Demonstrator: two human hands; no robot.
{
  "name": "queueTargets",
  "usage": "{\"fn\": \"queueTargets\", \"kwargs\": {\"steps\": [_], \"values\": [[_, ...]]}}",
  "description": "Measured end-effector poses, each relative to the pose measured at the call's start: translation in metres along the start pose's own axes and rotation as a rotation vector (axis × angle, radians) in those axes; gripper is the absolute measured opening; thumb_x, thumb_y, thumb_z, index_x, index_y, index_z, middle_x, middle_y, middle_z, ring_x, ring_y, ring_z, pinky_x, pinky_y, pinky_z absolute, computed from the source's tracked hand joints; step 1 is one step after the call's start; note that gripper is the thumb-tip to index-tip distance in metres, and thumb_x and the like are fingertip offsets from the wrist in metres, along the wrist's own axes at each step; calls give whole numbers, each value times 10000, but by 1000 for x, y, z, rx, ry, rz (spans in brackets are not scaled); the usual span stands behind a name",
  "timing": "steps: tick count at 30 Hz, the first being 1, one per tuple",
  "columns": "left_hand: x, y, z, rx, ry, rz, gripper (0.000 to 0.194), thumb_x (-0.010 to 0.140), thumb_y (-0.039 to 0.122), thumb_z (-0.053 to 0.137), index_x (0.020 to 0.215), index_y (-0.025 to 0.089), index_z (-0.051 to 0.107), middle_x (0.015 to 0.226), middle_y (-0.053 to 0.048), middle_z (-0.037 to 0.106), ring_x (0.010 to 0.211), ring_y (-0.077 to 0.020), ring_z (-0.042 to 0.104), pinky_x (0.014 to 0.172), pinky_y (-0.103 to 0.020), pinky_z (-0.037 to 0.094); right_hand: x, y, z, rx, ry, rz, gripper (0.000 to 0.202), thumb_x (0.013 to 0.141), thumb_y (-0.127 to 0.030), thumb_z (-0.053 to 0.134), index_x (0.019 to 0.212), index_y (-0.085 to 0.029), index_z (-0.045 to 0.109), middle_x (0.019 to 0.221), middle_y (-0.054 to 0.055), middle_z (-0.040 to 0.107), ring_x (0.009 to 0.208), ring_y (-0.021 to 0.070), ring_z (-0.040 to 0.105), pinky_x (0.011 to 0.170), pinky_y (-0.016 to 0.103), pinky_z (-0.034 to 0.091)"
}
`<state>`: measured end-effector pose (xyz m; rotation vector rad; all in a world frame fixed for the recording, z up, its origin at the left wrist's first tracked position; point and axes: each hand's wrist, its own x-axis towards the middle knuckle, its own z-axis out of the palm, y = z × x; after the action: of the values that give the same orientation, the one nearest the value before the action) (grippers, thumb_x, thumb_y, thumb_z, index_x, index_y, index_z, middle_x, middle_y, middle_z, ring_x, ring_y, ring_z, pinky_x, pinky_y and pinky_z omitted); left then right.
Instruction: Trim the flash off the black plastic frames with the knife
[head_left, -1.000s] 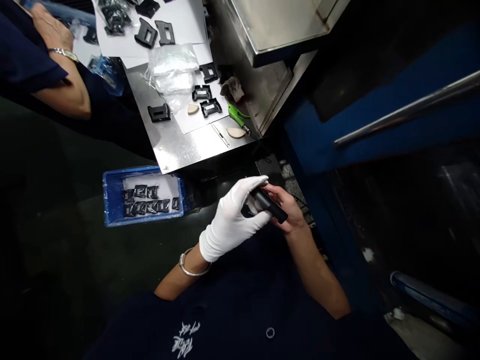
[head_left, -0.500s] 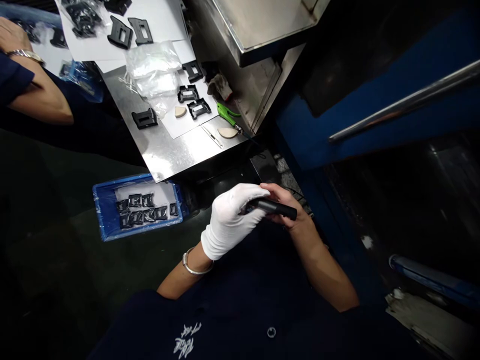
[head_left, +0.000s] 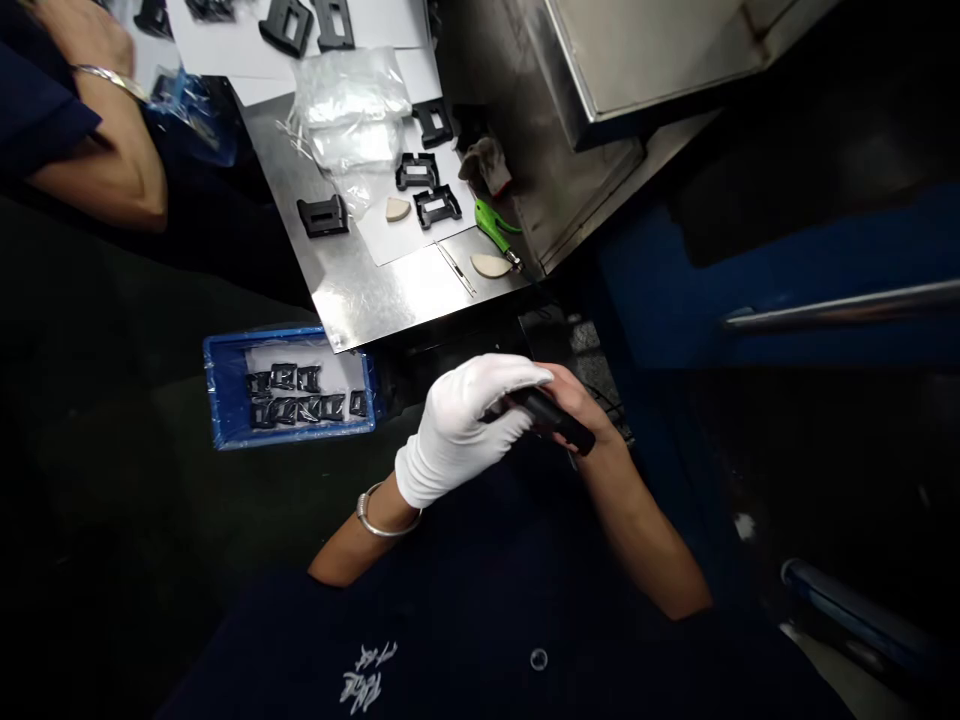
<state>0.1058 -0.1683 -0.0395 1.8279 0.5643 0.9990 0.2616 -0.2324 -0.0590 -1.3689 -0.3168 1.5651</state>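
In front of my chest I hold a black plastic part [head_left: 559, 418] with both hands. My left hand [head_left: 476, 415], in a white glove, is closed round its left end, thumb and fingers pinching it. My bare right hand [head_left: 574, 395] grips it from behind at the other end, most of its fingers hidden by the part. Black plastic frames like the one [head_left: 323, 215] near the edge lie on the metal table [head_left: 360, 310] ahead of me. Beside them are tweezers [head_left: 455, 268], a green-handled tool [head_left: 491, 222] and a pale half-round pad [head_left: 490, 265].
A blue bin [head_left: 212, 390] with several black frames in it stands below the table at left. Clear plastic bags [head_left: 352, 110] lie on the table. A co-worker's arm [head_left: 112, 150] rests at the far left. A metal box [head_left: 660, 60] and a rail [head_left: 840, 308] are at right.
My view has shifted, so the table and rail appear farther right. Both hands keep their hold on the black plastic part, which is now tilted slightly more downward at its right end.
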Motion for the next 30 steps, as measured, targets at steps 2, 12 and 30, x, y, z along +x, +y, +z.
{"fn": "queueTargets", "kwargs": {"steps": [2,12,30], "values": [[2,-4,-2,-165,-2,-128,409,957,272,673,1351,229,576,1255,-106,717,1038,-212,734,879,-347,635,4,-5,0,17,-32,-50,374,744,-573,804,814,-228,678,592,-21,565,585,155,603,544,277,540],[5,3,12,-240,74,-232,440,868,262,792,1278,211,640,1245,-91,741,1115,-250,740,985,-403,633,0,15,-4,-117,196,-544,485,845,-624,660,1200,-371,447,1090,40,635,1022,248,669,882,426,557],[41,23,40,-75,-60,-303,202,908,232,704,1102,200,753,1067,-37,789,959,-201,760,871,-329,620,12,7,-69,-201,23,-548,380,869,-523,722,1127,-307,546,1107,38,644,1028,214,662,917,373,541]]}}
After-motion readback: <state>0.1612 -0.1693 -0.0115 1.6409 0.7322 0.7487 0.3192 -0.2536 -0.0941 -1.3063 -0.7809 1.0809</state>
